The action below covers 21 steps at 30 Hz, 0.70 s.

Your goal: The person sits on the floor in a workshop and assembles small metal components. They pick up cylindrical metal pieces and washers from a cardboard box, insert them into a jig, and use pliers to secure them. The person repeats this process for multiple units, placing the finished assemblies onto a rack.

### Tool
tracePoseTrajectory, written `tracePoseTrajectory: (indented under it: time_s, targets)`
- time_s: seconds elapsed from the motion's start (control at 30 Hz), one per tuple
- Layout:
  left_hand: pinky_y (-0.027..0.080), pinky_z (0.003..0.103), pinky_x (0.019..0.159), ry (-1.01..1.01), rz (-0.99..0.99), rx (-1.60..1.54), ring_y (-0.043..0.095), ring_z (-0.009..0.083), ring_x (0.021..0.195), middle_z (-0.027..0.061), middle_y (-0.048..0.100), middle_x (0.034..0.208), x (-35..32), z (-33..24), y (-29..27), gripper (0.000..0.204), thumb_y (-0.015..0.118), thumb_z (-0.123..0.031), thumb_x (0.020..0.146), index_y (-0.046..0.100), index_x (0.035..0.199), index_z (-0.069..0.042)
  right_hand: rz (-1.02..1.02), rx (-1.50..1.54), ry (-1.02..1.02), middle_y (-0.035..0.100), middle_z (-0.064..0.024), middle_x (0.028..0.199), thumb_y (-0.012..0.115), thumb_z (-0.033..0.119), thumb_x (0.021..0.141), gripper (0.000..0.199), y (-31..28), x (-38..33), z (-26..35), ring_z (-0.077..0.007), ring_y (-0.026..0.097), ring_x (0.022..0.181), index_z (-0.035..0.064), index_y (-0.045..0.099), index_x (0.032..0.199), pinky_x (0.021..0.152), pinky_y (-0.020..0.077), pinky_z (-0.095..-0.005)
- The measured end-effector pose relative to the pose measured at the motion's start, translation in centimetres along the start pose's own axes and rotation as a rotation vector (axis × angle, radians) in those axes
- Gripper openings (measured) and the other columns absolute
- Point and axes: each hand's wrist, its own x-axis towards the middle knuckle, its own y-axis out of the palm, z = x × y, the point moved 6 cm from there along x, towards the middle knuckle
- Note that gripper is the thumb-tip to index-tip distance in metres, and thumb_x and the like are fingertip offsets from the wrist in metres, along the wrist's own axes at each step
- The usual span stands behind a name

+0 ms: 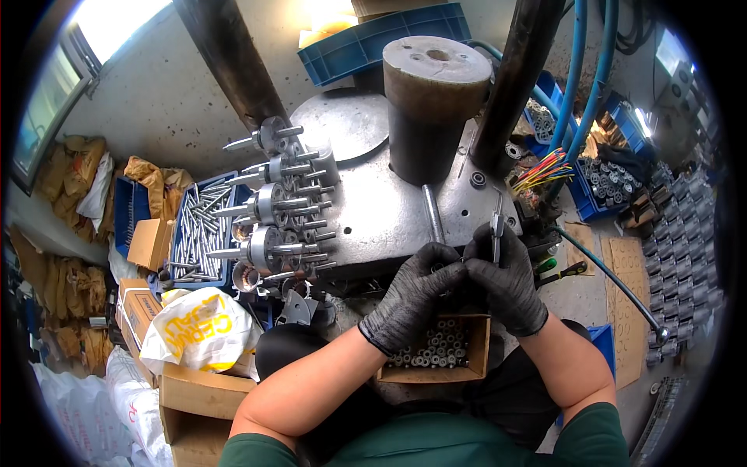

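Your left hand (416, 292) and right hand (506, 284) meet just above the cardboard box of small sleeves (443, 350) on your lap, at the near edge of the machine plate (389, 210). Behind them stands the cylinder (434, 105); to its left sit the flanged spindles (272, 206), and farther left the crate of rods (198, 233).

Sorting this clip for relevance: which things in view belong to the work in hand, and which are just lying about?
In use:
- left hand and right hand, gloved, fingertips meeting at the machine plate
- thin metal tool upright in the right hand
- cardboard box of small metal sleeves under the hands

Lying about:
- blue crate of long bolts
- white plastic bag
- green-handled screwdriver
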Motion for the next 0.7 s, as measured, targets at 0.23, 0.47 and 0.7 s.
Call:
tracePoseTrajectory:
  time_s: [0.23, 0.47, 0.7]
  targets:
    - [0.057, 0.034, 0.085, 0.031, -0.042, -0.037, 0.067, 0.0202, 0.093, 0.0077, 0.066, 0.102, 0.1, 0.3, -0.6, 0.030, 0.075, -0.013, 0.091, 0.059, 0.116, -0.006, 0.015, -0.085, -0.040, 0.061, -0.0021, 0.089, 0.067, -0.002, 0.084, 0.033, 0.3, 0.0, 0.5, -0.0085, 0.058, 0.082, 0.0038, 0.053, 0.113, 0.076, 0.0516, -0.0254]
    - [0.057, 0.038, 0.091, -0.004, -0.062, -0.117, 0.067, 0.0233, 0.102, 0.0084, 0.066, 0.110, -0.2, 0.1, -0.3, 0.031, 0.074, -0.008, 0.089, 0.060, 0.116, -0.006, 0.009, -0.326, -0.143, 0.062, -0.0022, 0.087, 0.066, -0.002, 0.085, 0.024, 0.6, -0.3, 1.5, -0.0086, 0.060, 0.079, 0.0038, 0.054, 0.105, 0.073, 0.0527, -0.0267]
    - [0.057, 0.038, 0.092, -0.006, -0.039, -0.099, 0.067, 0.0239, 0.102, 0.0094, 0.066, 0.109, 0.0, 0.1, -0.9, 0.032, 0.073, -0.005, 0.088, 0.060, 0.117, -0.006, 0.013, -0.495, -0.256, 0.064, -0.0027, 0.085, 0.068, 0.000, 0.084, 0.025, 0.6, -0.4, 1.8, -0.0089, 0.060, 0.076, 0.0038, 0.054, 0.104, 0.071, 0.0529, -0.0280]
